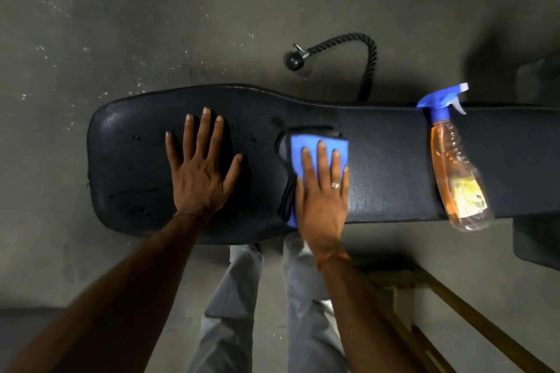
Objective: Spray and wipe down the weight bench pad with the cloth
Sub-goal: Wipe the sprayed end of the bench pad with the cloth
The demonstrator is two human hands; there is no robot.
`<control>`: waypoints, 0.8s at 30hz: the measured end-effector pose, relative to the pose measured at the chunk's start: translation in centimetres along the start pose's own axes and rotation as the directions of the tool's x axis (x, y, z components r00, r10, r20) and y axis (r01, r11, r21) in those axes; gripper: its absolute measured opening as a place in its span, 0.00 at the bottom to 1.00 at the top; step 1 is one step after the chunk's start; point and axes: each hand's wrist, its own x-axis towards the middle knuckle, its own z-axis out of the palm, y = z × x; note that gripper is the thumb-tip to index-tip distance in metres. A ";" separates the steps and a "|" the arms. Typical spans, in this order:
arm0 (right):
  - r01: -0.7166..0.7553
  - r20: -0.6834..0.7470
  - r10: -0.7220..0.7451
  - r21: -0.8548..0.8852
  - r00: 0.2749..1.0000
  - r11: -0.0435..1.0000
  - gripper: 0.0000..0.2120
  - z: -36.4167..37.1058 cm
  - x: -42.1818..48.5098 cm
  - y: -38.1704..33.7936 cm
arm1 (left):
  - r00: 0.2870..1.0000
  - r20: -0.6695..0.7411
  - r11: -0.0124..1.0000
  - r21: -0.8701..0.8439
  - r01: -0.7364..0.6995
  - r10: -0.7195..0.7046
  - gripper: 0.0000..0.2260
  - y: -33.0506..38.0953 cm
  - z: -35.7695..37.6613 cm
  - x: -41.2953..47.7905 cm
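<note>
The black weight bench pad (388,166) runs left to right across the view, with a torn patch near its middle. My left hand (201,169) lies flat on the wide left end, fingers spread, holding nothing. My right hand (324,191) presses flat on a folded blue cloth (306,147) at the pad's middle, right beside the tear. A clear spray bottle (454,172) of orange liquid with a blue trigger head lies on its side on the pad, to the right of my right hand and apart from it.
A black rope handle (360,48) with a rubber ball end lies on the grey concrete floor beyond the bench. My grey trouser legs (239,297) stand at the near edge. Wooden bars (448,306) angle across the lower right. A dark object (536,239) sits at the right edge.
</note>
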 end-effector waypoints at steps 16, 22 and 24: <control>-0.221 -0.110 0.238 0.150 0.965 0.964 0.26 -0.6 1.9 0.6 | 1.000 0.007 1.000 -0.007 -0.001 0.001 0.34 0.1 -0.1 -0.1; -0.179 -0.157 0.199 0.130 0.967 0.975 0.27 -1.3 9.4 -1.6 | 1.000 -0.002 1.000 0.006 -0.006 0.006 0.34 0.2 0.0 0.0; -0.022 -0.116 0.029 0.060 0.993 0.998 0.28 -0.7 3.9 -2.1 | 1.000 0.006 1.000 0.001 -0.004 0.004 0.34 0.2 -0.1 0.0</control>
